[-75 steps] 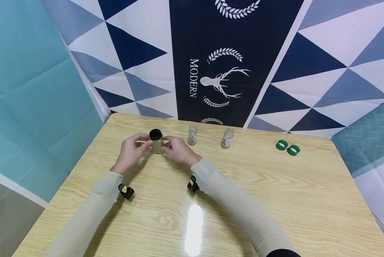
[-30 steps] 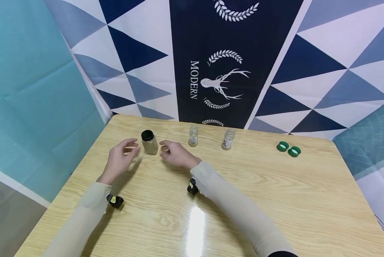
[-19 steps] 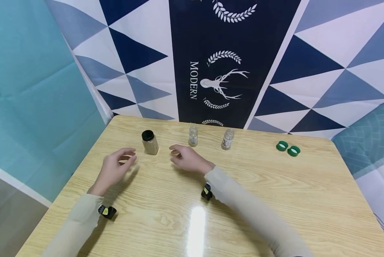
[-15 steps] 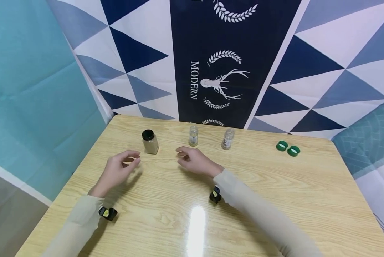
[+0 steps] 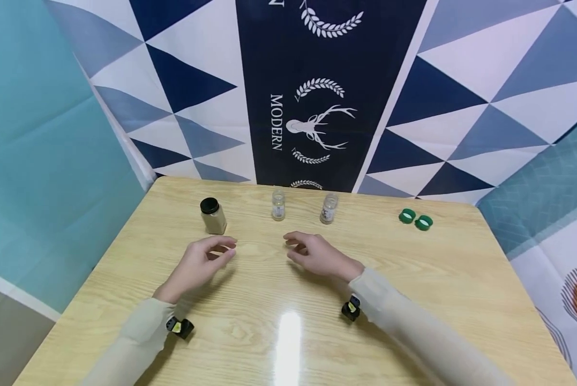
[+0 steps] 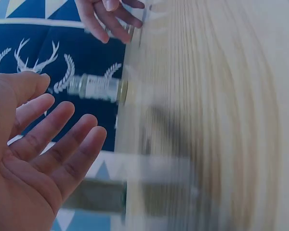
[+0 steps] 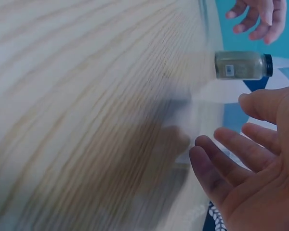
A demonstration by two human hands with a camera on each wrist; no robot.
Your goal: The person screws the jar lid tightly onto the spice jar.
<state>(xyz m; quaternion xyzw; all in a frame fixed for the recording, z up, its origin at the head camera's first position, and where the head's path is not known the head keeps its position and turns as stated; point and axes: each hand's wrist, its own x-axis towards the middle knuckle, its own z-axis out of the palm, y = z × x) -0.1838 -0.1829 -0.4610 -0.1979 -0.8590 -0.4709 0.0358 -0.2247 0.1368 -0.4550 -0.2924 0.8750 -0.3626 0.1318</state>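
A jar with a black lid and beige contents (image 5: 214, 216) stands upright at the table's back left. My left hand (image 5: 202, 264) is just in front of it, fingers relaxed, holding nothing. To the right, my right hand (image 5: 323, 256) hovers with loosely bent fingers, also holding nothing. Behind the hands stand two small clear glass jars without lids, the left one (image 5: 278, 206) and the right one (image 5: 329, 209), each with a label. The right wrist view shows the black-lidded jar (image 7: 243, 65) with a small label low on its side.
Two green caps (image 5: 407, 216) lie side by side at the back right of the wooden table (image 5: 413, 279). A patterned cloth (image 5: 298, 64) hangs behind the table's back edge. Teal cloth (image 5: 37, 161) hangs at the left.
Both hands have let go of the black-lidded jar, which now stands alone. The right hand has moved right and nearer; the left drew back, then shifted right. The head view has turned slightly.
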